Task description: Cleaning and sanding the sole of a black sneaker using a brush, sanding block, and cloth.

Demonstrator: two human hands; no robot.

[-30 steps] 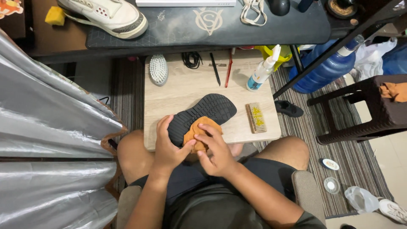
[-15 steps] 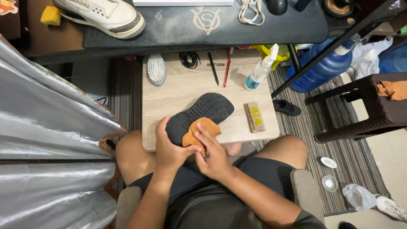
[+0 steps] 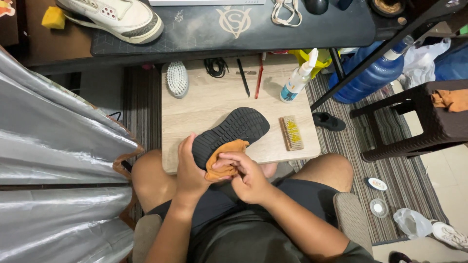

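Head view: the left hand (image 3: 191, 171) clamps the shoe (image 3: 230, 134) sole-up over the table (image 3: 204, 104) edge, steadying it for wiping. The right hand (image 3: 247, 175) pinches the orange cloth (image 3: 225, 158) against the heel. The heel and the shoe's upper are hidden; brush (image 3: 291, 132) and spray bottle (image 3: 298, 77) wait nearby.

Orange cloth (image 3: 225, 163) on black ridged shoe sole (image 3: 233, 130).

Wooden board (image 3: 214, 104) with brushes (image 3: 177, 79), spray bottle (image 3: 297, 80)
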